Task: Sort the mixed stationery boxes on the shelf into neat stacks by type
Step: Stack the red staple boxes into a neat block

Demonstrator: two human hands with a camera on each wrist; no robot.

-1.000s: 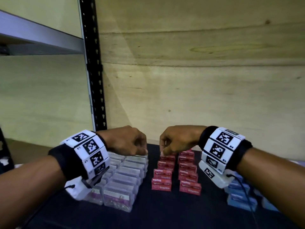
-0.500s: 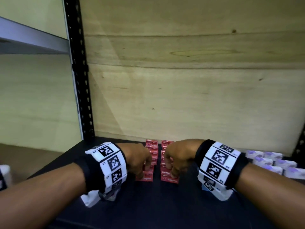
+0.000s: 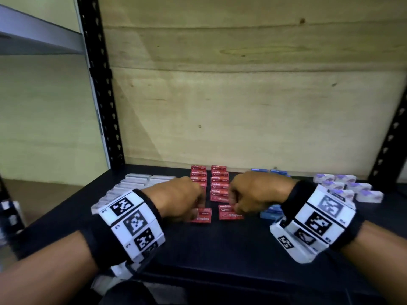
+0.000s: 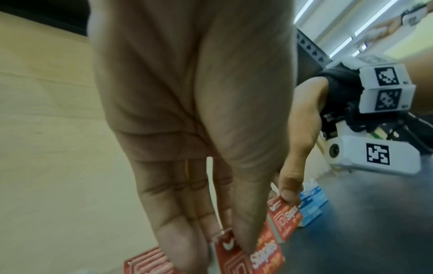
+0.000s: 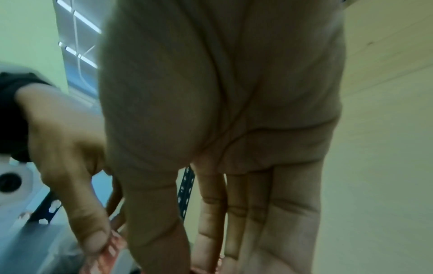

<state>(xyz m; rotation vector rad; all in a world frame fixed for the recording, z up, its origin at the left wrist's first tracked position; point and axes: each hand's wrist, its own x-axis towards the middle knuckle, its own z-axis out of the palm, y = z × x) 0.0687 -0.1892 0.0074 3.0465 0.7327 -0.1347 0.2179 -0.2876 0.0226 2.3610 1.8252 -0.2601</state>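
Each hand pinches a front red staple box: left hand [image 3: 176,198] on the left one [image 3: 201,215], right hand [image 3: 253,192] on the right [image 3: 230,213]. Both sit before the red rows [image 3: 209,183] (mid-alignment, seemingly); next, nudge flush.

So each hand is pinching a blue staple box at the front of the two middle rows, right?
Not quite: the boxes are red, not blue. In the head view the left hand and right hand each pinch a red staple box at the front of the two middle rows. The blue boxes sit further right.
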